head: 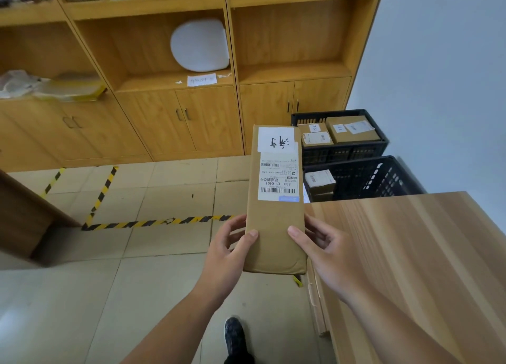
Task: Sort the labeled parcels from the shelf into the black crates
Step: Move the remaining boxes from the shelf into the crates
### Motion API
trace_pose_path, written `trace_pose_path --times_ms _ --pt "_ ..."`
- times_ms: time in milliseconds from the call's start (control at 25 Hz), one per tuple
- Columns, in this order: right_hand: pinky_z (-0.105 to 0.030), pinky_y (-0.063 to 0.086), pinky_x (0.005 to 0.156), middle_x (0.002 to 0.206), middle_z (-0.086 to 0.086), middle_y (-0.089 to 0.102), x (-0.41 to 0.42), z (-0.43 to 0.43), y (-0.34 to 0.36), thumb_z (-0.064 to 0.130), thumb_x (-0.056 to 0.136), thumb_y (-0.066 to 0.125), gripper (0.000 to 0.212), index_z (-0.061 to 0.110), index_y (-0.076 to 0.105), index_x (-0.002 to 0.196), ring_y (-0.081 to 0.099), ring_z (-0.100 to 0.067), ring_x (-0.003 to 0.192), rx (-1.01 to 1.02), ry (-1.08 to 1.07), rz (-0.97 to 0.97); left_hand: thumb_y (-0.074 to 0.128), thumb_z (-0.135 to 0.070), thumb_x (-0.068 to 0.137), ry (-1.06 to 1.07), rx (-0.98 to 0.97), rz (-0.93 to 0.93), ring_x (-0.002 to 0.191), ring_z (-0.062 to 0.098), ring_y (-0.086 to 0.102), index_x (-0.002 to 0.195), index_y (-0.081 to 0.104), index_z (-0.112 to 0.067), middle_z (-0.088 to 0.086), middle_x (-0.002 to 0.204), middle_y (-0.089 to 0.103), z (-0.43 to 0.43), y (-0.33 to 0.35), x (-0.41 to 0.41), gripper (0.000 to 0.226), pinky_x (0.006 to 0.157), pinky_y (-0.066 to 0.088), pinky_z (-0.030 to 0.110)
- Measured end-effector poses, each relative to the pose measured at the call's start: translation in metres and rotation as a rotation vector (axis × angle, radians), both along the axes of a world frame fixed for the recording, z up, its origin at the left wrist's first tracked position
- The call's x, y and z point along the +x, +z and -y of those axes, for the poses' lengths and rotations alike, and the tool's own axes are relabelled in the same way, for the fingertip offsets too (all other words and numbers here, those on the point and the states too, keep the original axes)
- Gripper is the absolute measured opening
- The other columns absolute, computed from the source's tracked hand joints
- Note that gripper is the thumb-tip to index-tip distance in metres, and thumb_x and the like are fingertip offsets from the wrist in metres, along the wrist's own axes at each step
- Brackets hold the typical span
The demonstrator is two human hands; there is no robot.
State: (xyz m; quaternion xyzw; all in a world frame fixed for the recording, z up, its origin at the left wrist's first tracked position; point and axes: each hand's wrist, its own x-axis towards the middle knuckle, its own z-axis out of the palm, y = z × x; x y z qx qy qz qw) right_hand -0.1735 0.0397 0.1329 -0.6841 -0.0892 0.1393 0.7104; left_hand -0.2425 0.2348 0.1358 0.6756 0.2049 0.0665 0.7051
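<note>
**Long parcel gripped in both hands**

The left hand (227, 251) grips the near end of a long brown parcel (276, 226), thumb on top, fingers (232, 228) curled under its left edge. The right hand (323, 248) clamps the opposite edge likewise. The parcel hangs over the floor (137, 199), before two black crates (339, 151) behind the wooden surface (410, 254).

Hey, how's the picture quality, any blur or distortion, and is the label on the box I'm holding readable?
Head view: the printed label on the parcel is sharp, reading 530- E1 C401. Head view: the wide lens slants the shelf uprights. Head view: the plastic bags at the left edge are smeared; lighting is soft, shadows faint.
</note>
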Motion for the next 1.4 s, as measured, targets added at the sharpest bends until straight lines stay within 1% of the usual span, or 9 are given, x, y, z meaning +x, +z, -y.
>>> trace_pose_path --times_ms 80,200,280,400,560,760,960,1200,1400 --pt "-0.021 0.059 0.089 0.123 0.014 0.074 0.020 -0.015 -0.001 0.034 0.082 0.079 0.056 0.021 0.067 0.135 0.069 -0.004 0.115 -0.035 0.002 0.007 0.066 -0.029 0.098 0.002 -0.008 0.004 0.107 0.004 0.066 0.122 0.064 -0.037 -0.022 0.112 0.069 -0.016 -0.003 0.019 0.026 0.075 0.057 0.023" --pt "-0.022 0.059 0.091 0.122 0.014 0.074 0.053 -0.045 -0.002 0.036 0.080 0.080 0.054 0.022 0.069 0.132 0.069 -0.004 0.115 -0.064 0.010 0.010 0.070 -0.037 0.093 0.002 -0.012 0.008 0.110 0.007 0.066 0.122 0.065 -0.038 -0.018 0.115 0.069 -0.045 -0.004 0.049 0.029 0.078 0.057 0.026" --pt "-0.020 0.059 0.088 0.119 0.017 0.075 0.079 -0.071 -0.004 0.036 0.080 0.080 0.053 0.023 0.069 0.130 0.069 -0.002 0.113 -0.088 0.013 0.018 0.069 -0.032 0.096 0.006 -0.020 0.010 0.111 0.008 0.066 0.121 0.065 -0.036 -0.015 0.117 0.070 -0.072 -0.007 0.076 0.026 0.078 0.057 0.025" --pt "-0.025 0.059 0.093 0.118 0.017 0.075 0.118 -0.111 -0.004 0.039 0.079 0.081 0.057 0.022 0.068 0.132 0.069 -0.002 0.114 -0.100 0.008 0.016 0.066 -0.024 0.098 0.013 -0.028 0.015 0.106 0.005 0.067 0.122 0.066 -0.033 -0.013 0.116 0.071 -0.112 -0.005 0.116 0.026 0.076 0.056 0.022" --pt "-0.031 0.059 0.096 0.120 0.014 0.075 0.168 -0.167 -0.001 0.042 0.076 0.080 0.061 0.022 0.068 0.132 0.069 -0.005 0.116 -0.089 -0.005 -0.006 0.066 -0.024 0.097 0.000 -0.034 0.019 0.106 0.004 0.068 0.123 0.066 -0.031 -0.014 0.115 0.071 -0.168 -0.003 0.168 0.027 0.074 0.055 0.018" --pt "-0.033 0.059 0.096 0.120 0.012 0.076 0.219 -0.216 -0.006 0.040 0.076 0.081 0.059 0.022 0.069 0.130 0.069 -0.006 0.116 -0.073 -0.029 -0.026 0.066 -0.025 0.097 -0.023 -0.020 0.017 0.107 0.004 0.068 0.122 0.066 -0.032 -0.020 0.113 0.071 -0.219 -0.004 0.224 0.027 0.075 0.056 0.018" --pt "-0.033 0.059 0.096 0.117 0.009 0.077 0.275 -0.243 -0.012 0.037 0.075 0.082 0.058 0.018 0.070 0.129 0.070 -0.008 0.115 -0.074 -0.025 -0.051 0.066 -0.024 0.097 -0.026 -0.010 -0.001 0.105 0.002 0.067 0.121 0.066 -0.031 -0.025 0.109 0.070 -0.247 -0.010 0.278 0.025 0.073 0.054 0.015" --pt "-0.028 0.060 0.090 0.116 0.009 0.077 0.366 -0.257 -0.020 0.031 0.079 0.080 0.053 0.017 0.069 0.129 0.071 -0.008 0.114 -0.036 -0.019 -0.052 0.066 -0.026 0.097 -0.027 0.030 -0.034 0.105 0.005 0.068 0.118 0.066 -0.036 -0.018 0.113 0.071 -0.261 -0.015 0.372 0.023 0.074 0.056 0.022" --pt "-0.036 0.060 0.095 0.119 0.013 0.076 0.452 -0.256 -0.018 0.039 0.079 0.082 0.060 0.023 0.066 0.135 0.068 -0.006 0.117 -0.038 -0.025 -0.069 0.064 -0.030 0.097 -0.043 0.073 -0.046 0.104 0.002 0.067 0.119 0.064 -0.038 -0.022 0.113 0.069 -0.259 -0.006 0.461 0.023 0.072 0.055 0.018"
